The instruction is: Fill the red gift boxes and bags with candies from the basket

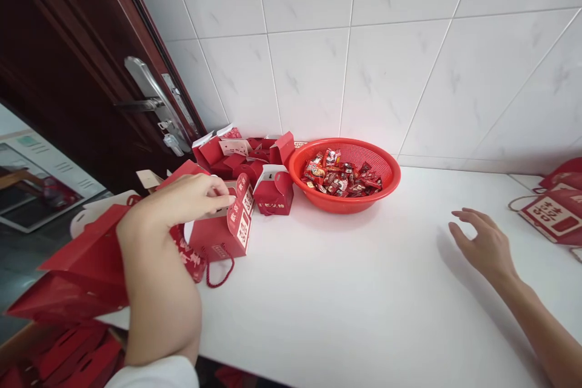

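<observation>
Left hand (193,197) meets the gift box (217,234)—perhaps to steady it, pinch unclear—while the right hand (488,248) hovers, fingers spread.

Left of the red basket (386,177), the left hand (195,194) hides part of the box with the rope (219,237). Far right of the basket, the picture's edge cuts off the red boxes (557,209). The candies (339,179) in the basket have writing too small to read.
</observation>
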The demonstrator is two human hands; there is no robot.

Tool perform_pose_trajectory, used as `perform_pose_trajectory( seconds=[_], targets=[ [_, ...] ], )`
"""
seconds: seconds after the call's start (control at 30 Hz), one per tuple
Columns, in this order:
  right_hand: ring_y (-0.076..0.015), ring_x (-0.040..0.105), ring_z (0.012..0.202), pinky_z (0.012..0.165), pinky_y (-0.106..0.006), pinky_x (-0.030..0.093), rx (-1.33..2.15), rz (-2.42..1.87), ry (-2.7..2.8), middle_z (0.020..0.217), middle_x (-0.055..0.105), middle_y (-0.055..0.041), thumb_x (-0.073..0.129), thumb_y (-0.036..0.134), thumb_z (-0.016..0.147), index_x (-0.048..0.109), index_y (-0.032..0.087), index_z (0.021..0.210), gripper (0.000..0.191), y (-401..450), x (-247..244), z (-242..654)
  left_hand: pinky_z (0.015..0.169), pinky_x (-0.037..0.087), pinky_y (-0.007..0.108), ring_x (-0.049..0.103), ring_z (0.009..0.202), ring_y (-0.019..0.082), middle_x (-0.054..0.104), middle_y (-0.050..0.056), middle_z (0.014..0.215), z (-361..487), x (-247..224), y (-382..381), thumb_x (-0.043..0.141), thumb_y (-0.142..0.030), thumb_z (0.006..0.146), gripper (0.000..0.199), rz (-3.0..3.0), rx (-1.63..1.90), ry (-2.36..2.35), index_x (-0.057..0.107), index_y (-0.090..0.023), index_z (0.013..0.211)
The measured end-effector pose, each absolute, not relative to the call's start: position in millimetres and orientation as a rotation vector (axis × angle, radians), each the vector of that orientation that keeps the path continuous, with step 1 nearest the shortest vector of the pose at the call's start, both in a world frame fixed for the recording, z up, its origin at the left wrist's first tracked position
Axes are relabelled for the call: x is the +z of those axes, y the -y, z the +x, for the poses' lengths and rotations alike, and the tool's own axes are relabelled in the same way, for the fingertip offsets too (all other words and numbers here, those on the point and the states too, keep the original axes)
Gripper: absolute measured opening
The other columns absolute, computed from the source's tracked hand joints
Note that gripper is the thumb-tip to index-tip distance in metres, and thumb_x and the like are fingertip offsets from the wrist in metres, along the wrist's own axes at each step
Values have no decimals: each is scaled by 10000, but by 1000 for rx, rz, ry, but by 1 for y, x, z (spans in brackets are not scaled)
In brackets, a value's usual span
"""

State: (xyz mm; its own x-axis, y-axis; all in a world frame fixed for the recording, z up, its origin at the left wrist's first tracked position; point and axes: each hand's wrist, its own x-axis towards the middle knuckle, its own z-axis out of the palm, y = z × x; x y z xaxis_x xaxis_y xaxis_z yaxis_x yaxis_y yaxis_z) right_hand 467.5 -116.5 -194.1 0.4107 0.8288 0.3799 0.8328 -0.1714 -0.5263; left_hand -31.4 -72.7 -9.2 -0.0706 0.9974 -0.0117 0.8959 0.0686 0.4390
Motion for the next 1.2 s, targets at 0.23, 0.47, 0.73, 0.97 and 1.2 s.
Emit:
perform_pose_trajectory(
  seconds=[0.23,0.47,0.73,0.97,1.2],
  targets=[
    [-149,476,444,751,-510,530,-2,-1958,1440,1263,675,-150,505,448,793,663,226,949,314,117,-200,467,590,364,242,594,624,173,626,-49,581,-12,-24,56,613,-35,741,224,2005,156,-1771,545,-210,620],
    [-286,702,853,466,-321,486,18,-1660,1554,1151,724,-154,540,447,855,699,222,904,279,113,-202,436,579,352,238,594,608,131,667,-49,696,52,-38,81,589,-97,864,152,2578,106,-1042,653,-209,783],
    [-202,712,779,777,-359,584,470,-1291,1681,914,734,-49,555,500,981,609,238,1245,376,136,-176,364,683,414,266,657,779,162,753,-7,913,108,-74,96,523,-214,1024,191,2711,180,-391,699,-223,1100],
    [-185,636,736,699,-340,565,518,-1224,1714,918,676,-40,629,603,901,507,219,1363,613,154,-161,331,674,406,261,618,771,160,709,13,851,115,-80,91,434,-172,1022,264,2574,114,-355,661,-186,886],
    [-167,623,735,675,-321,567,642,-1252,1702,1052,686,-55,635,490,926,519,245,1322,481,157,-153,323,657,371,270,594,746,146,694,-6,825,110,-77,89,477,-229,1035,269,2607,70,-401,661,-189,844]
  ],
)
